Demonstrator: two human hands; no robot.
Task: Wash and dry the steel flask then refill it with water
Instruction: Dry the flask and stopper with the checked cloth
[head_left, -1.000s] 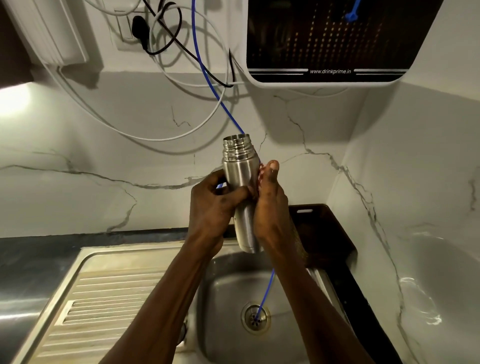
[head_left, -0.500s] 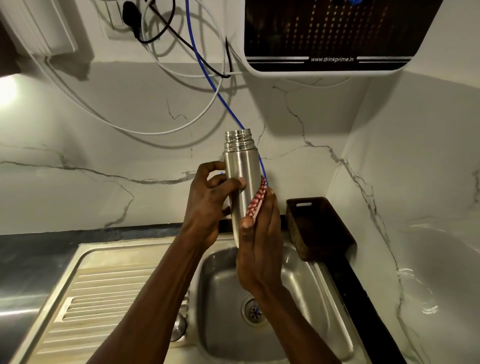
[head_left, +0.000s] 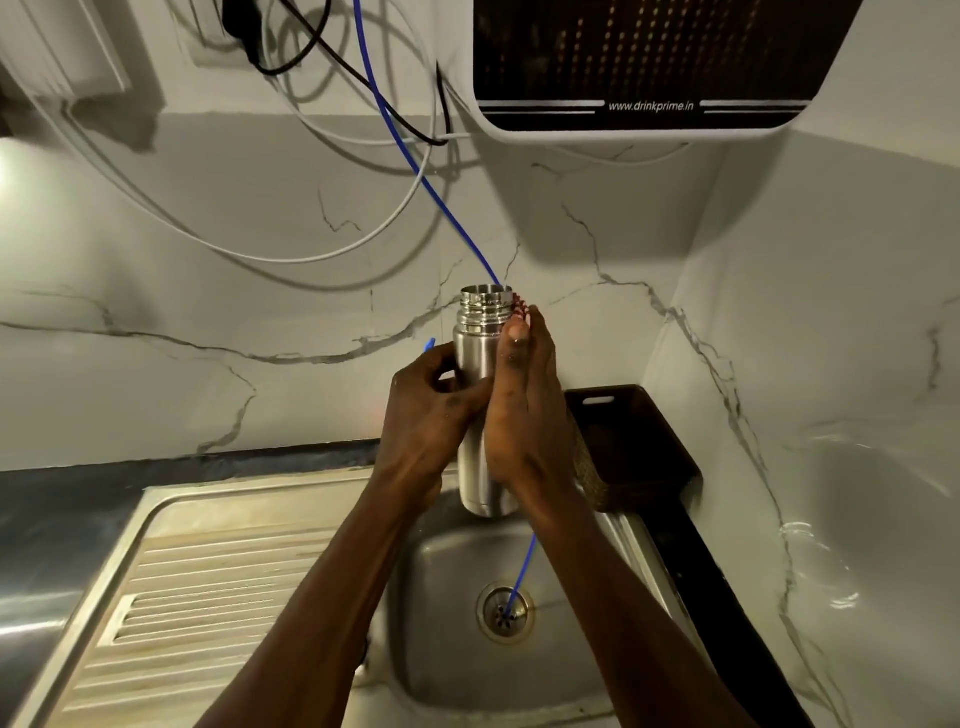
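The steel flask (head_left: 480, 358) stands upright in the air over the sink basin (head_left: 447, 634), cap off, its threaded mouth showing. My left hand (head_left: 431, 410) grips its middle from the left. My right hand (head_left: 524, 410) lies flat along the flask's right side and presses a red-and-white checked cloth (head_left: 521, 310) against it; only the cloth's top edge shows above my fingertips, beside the neck. The flask's cap is not in view.
A water purifier (head_left: 644, 67) hangs on the wall above right. Its blue tube (head_left: 431, 192) runs down behind the flask into the sink drain (head_left: 505, 612). A dark woven basket (head_left: 634, 447) sits right of the sink, the ribbed drainboard (head_left: 208, 587) left. Cables loop on the wall.
My right hand with the cloth slid down the flask and has now come back up to the neck. My left hand keeps its grip on the flask.
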